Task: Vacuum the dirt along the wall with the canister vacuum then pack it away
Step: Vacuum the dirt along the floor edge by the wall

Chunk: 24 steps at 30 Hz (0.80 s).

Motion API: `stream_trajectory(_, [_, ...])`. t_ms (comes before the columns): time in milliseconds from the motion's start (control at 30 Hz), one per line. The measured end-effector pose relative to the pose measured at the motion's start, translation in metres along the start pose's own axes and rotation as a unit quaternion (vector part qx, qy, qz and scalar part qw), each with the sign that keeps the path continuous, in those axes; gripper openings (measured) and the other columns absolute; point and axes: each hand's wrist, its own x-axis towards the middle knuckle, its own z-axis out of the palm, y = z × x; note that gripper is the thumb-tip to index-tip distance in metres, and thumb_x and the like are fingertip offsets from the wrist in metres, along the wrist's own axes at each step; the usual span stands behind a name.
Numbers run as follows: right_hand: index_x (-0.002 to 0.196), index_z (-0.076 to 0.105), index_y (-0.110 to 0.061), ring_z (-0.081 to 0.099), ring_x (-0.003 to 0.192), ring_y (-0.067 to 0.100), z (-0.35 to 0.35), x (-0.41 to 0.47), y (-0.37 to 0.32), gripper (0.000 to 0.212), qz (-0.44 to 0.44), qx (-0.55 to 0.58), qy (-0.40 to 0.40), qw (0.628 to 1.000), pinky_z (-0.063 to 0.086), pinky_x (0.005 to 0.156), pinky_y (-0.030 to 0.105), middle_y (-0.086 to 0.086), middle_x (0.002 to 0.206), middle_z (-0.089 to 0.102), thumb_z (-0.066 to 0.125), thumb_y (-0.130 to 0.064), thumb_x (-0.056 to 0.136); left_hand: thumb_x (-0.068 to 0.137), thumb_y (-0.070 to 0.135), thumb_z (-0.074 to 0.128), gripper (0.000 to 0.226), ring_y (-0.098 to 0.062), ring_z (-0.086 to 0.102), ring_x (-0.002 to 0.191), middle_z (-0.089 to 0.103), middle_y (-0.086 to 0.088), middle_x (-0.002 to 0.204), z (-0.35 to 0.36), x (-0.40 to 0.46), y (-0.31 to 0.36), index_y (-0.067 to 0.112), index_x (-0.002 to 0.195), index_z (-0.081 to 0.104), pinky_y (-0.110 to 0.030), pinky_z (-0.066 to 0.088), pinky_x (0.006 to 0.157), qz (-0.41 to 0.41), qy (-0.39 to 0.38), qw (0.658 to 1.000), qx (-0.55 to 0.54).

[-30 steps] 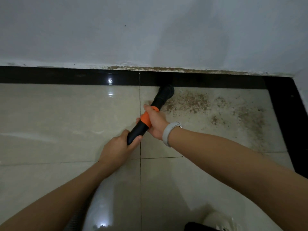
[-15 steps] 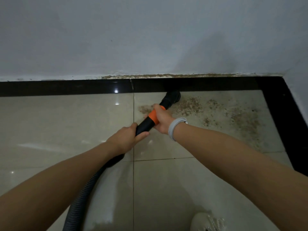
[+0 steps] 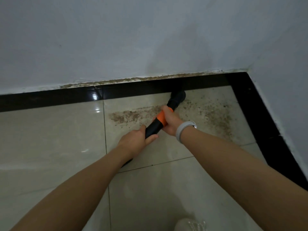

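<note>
Landmark: nozzle (image 3: 178,96), on the floor (image 3: 50,139) against the skirting strip (image 3: 50,99) below the wall (image 3: 116,39). Dirt (image 3: 131,115) lies left and right of it. Behind it along the wand (image 3: 154,129): right hand (image 3: 170,121), then left hand (image 3: 135,142). Room corner right of it.

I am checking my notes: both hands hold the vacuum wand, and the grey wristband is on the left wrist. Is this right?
Not quite. The head view shows the grey wristband on the right wrist, not the left. The rest holds: left hand and right hand both grip the vacuum wand.
</note>
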Motion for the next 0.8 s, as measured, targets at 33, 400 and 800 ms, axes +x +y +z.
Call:
stream_trajectory(33, [0.095, 0.047, -0.007, 0.056, 0.067, 0.023, -0.003, 0.001, -0.004, 0.017, -0.001, -0.002, 0.004, 1.0, 0.055, 0.068, 0.039, 0.011, 0.08, 0.052, 0.056, -0.021, 0.091, 0.091, 0.059, 0.038, 0.041, -0.021, 0.054, 0.068, 0.05, 0.0, 0.074, -0.001, 0.005, 0.003, 0.018, 0.098, 0.036, -0.032, 0.039, 0.056, 0.002, -0.002, 1.0, -0.001])
stream_trajectory(400, [0.09, 0.045, -0.009, 0.056, 0.06, 0.022, -0.057, 0.023, -0.034, 0.015, -0.022, 0.032, 0.03, 0.999, 0.051, 0.053, 0.03, 0.009, 0.074, 0.05, 0.056, -0.019, 0.089, 0.089, 0.062, 0.04, 0.046, -0.018, 0.052, 0.065, 0.049, 0.005, 0.075, 0.021, 0.037, 0.04, 0.018, 0.105, 0.039, -0.029, 0.037, 0.054, 0.043, 0.016, 0.998, 0.042])
stream_trajectory(800, [0.094, 0.047, -0.008, 0.055, 0.05, 0.017, -0.122, 0.047, -0.083, 0.016, -0.041, 0.063, 0.086, 0.993, 0.049, 0.047, 0.025, 0.006, 0.066, 0.054, 0.056, -0.021, 0.089, 0.089, 0.065, 0.032, 0.056, -0.019, 0.061, 0.085, 0.062, 0.0, 0.102, 0.042, 0.07, 0.09, 0.017, 0.118, 0.04, -0.028, 0.038, 0.059, 0.106, 0.098, 0.975, 0.168])
